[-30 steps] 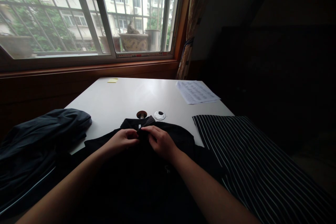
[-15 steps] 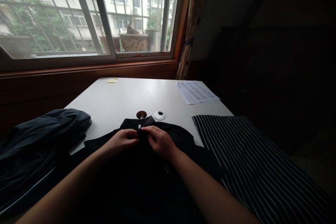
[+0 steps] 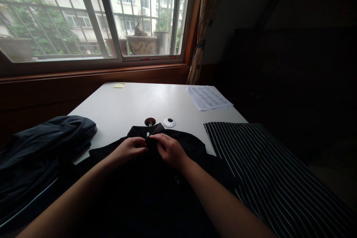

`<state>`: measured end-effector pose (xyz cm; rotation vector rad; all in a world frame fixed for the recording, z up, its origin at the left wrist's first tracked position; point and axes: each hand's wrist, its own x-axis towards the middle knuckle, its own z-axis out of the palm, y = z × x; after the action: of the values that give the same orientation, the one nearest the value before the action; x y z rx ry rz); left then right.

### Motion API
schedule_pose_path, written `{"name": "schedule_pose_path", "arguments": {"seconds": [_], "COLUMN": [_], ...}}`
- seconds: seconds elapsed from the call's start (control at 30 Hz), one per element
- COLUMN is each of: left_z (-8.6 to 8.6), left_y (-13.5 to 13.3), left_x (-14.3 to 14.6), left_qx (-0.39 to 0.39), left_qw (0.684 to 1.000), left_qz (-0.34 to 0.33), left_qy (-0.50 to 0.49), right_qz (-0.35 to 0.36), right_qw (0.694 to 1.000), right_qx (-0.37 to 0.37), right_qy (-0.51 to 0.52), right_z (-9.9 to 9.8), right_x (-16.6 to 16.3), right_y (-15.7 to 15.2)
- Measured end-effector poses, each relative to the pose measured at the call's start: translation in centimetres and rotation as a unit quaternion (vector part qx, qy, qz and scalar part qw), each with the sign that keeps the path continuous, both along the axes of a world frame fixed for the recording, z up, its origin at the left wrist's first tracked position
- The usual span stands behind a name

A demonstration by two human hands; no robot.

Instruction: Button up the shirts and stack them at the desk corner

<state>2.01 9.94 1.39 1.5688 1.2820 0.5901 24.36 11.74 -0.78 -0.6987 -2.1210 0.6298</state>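
Your 2 hands meet just below the collar of the black shirt (image 3: 192,148), which lies flat on the table (image 3: 125,108) in front of you. Your left hand (image 3: 129,149) and right hand (image 3: 170,151) both pinch its front placket. A striped garment (image 3: 264,167) lies beside it on the right.

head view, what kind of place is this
Probably a room in a flat: a white desk under a barred window facing apartment blocks, a curtain beside it, and clothes such as a black shirt spread out.
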Motion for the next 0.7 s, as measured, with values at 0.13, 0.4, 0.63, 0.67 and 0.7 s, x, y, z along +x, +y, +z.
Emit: {"name": "schedule_pose_path", "arguments": {"seconds": [0.13,0.4,0.63,0.67,0.7], "left_z": [0.18,-0.36,-0.27,-0.24,-0.22], "left_y": [-0.04,0.18,0.11,0.1,0.1], "left_x": [0.07,-0.17,-0.13,-0.13,-0.14], "left_qx": [0.0,0.014,0.009,0.011,0.013], "left_qw": [1.0,1.0,1.0,1.0,1.0], "left_qz": [0.0,-0.003,0.001,0.001,0.001], "left_qy": [0.001,0.012,0.016,0.018,0.019], "right_qz": [0.001,0.005,0.002,0.002,0.002], "right_qw": [1.0,1.0,1.0,1.0,1.0], "right_qx": [-0.001,0.003,0.005,0.005,0.005], "right_qy": [-0.003,0.003,0.007,0.008,0.008], "right_z": [0.01,-0.32,-0.21,-0.17,-0.15], "right_x": [0.07,0.0,0.02,0.02,0.02], "right_y": [-0.01,0.14,0.11,0.1,0.09]}}
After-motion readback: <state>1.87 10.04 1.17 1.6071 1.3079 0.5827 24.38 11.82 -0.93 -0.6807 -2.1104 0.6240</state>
